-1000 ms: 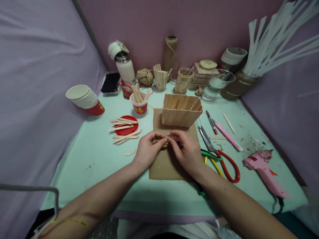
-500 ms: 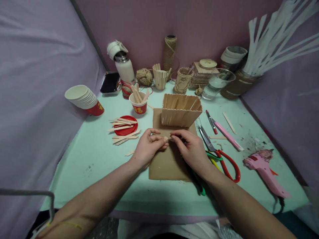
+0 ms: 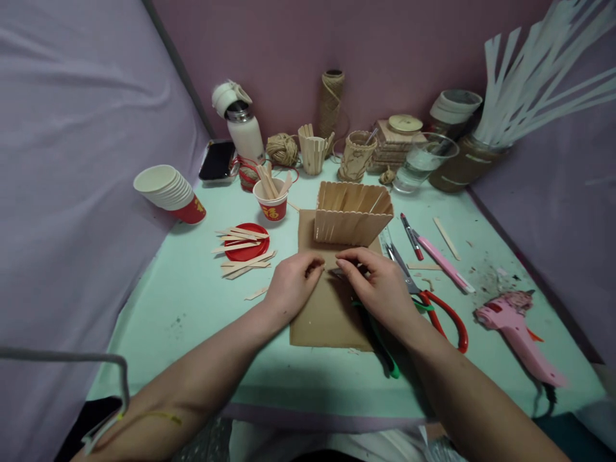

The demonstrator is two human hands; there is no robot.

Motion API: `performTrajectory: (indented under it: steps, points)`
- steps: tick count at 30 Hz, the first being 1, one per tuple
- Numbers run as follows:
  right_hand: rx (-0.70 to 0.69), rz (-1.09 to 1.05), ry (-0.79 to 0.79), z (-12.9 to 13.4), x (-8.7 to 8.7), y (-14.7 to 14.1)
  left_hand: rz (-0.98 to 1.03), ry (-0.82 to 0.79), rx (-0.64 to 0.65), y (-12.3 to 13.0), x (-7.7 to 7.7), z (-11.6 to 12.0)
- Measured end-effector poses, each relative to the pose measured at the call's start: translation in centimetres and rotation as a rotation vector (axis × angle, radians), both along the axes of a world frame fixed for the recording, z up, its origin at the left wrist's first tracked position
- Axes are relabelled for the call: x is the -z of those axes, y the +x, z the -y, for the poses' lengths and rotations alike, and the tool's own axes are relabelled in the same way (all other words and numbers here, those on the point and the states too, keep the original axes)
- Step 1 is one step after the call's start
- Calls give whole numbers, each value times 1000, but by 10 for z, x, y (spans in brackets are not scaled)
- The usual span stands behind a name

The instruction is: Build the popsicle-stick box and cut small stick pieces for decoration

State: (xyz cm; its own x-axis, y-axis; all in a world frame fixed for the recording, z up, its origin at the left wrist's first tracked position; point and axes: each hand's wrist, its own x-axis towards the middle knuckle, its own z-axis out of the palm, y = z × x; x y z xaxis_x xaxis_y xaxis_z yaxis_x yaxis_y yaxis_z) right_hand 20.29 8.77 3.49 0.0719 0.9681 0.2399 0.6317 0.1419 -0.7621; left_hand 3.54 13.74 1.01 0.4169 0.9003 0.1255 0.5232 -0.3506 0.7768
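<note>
Over a brown cardboard sheet (image 3: 317, 324), my left hand (image 3: 297, 282) is closed, thumb against curled fingers. Anything in that pinch is too small or hidden to name. My right hand (image 3: 380, 282) faces it a short gap away, thumb and forefinger pressed together. I cannot make out what they hold. Under the right hand lie pliers with black and green handles (image 3: 380, 340), their jaws partly covered. Just beyond both hands, a box made of wooden craft sticks (image 3: 353, 228) stands on the cardboard. Scissors with red handles (image 3: 452, 314) lie right of my right hand.
Left are cut sticks on a red lid (image 3: 248, 242), a paper cup of sticks (image 3: 272, 208) and stacked cups (image 3: 168, 192). A pink glue gun (image 3: 517, 333), pink knife (image 3: 445, 263) and marker (image 3: 411, 236) lie right. A water cup (image 3: 416, 170) stands behind.
My left fingers have curled in, and the small pale piece at their tips no longer shows. My right hand stays pinched nearby. The whole view has shifted slightly.
</note>
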Motion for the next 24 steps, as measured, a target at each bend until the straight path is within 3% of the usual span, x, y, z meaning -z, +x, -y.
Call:
performTrajectory:
  steps: [8,13,16,20,24]
  points:
    - [15,31,66,21,-21,10,-239,179,77,8,4,-8]
    - [-1,116,91,48,-26,21,-243,202,56,5,4,-9]
    - [33,249,64,61,-19,30,-189,211,16,-8,-5,-13]
    - [49,514,-31,75,1,39,-91,254,-141,-40,-24,-25]
    - [32,657,-117,83,18,38,-41,162,-268,-69,-35,-26]
